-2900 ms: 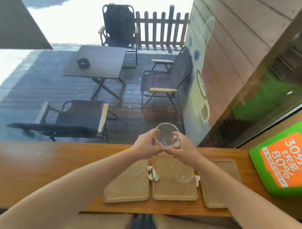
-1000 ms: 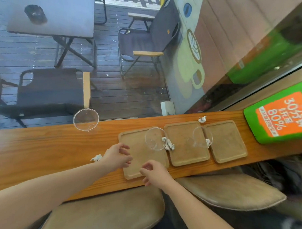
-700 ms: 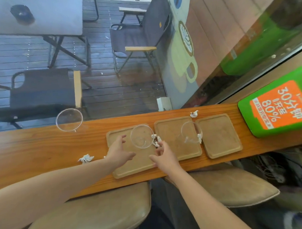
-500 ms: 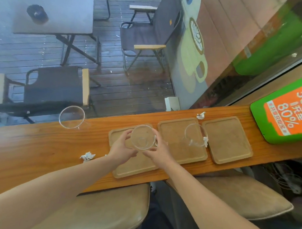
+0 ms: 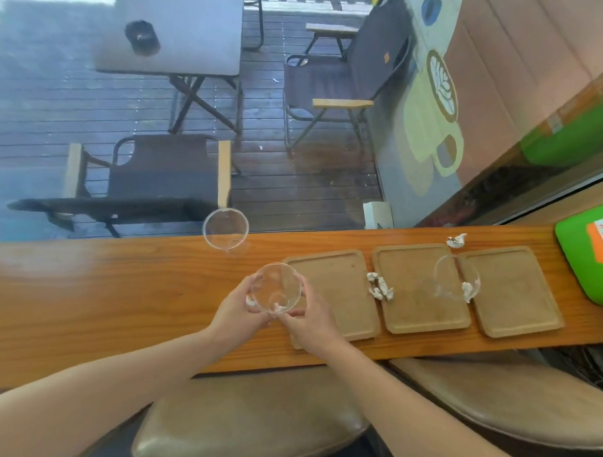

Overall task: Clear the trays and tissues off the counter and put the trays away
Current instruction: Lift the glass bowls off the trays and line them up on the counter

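Three tan trays (image 5: 425, 289) in a row at three o'clock, crumpled tissues (image 5: 381, 290) between, both hands' fingers (image 5: 249, 291) clamped round clear glass (image 5: 276, 288).

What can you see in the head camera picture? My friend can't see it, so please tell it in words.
Two bare hands, left hand and right hand, hold a clear glass over a wooden counter. Beside it lie three brown trays, crumpled tissues and two more glasses.
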